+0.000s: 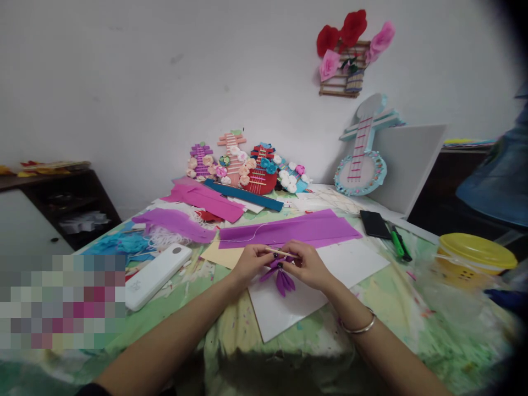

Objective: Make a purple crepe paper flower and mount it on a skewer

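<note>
Between my two hands is a purple paper flower (284, 281) with narrow petals hanging downward. A thin wooden stick (284, 252) runs across the top of it, from one hand to the other. My left hand (253, 263) pinches the stick's left end and the edge of the flower. With closed fingers, my right hand (307, 265) grips the stick's right part and touches the petals. Both hands are over a white sheet (289, 313) on the table. Just beyond them lies a long strip of purple crepe paper (289, 228).
A white power bank (159, 278) lies left, near blue crepe paper (119, 243). To the right are a black phone (374, 224), a green cutter (398, 242) and a yellow-lidded tub (476, 253). Several decorated paper instruments (259, 173) stand against the wall.
</note>
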Demonstrator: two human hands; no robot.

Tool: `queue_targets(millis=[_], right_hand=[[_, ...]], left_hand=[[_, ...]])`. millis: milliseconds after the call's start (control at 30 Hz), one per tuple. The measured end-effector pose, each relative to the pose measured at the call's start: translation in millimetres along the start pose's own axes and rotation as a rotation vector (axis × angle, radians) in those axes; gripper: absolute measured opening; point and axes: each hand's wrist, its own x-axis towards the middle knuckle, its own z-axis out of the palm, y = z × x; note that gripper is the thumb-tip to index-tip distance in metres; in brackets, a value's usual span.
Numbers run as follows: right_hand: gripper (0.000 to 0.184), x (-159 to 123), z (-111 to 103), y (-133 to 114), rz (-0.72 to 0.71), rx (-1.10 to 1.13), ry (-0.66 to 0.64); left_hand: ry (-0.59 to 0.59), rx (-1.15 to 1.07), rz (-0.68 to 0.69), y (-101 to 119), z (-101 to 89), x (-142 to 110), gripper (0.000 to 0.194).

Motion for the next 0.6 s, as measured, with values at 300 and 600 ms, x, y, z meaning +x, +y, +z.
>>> queue_targets(millis=[300,600], right_hand=[[0.015,-1.9,2.2,4.7,0.007,0.082,-0.066],[0.033,0.6,-8.0,5.0,-0.040,0.159,0.063]], left_hand=[[0.005,-0.005,-0.014,-3.5,-0.4,0.8,0.014],[0.067,-0.029,-0.042,-1.0,-0.7,-0.7,0.021]])
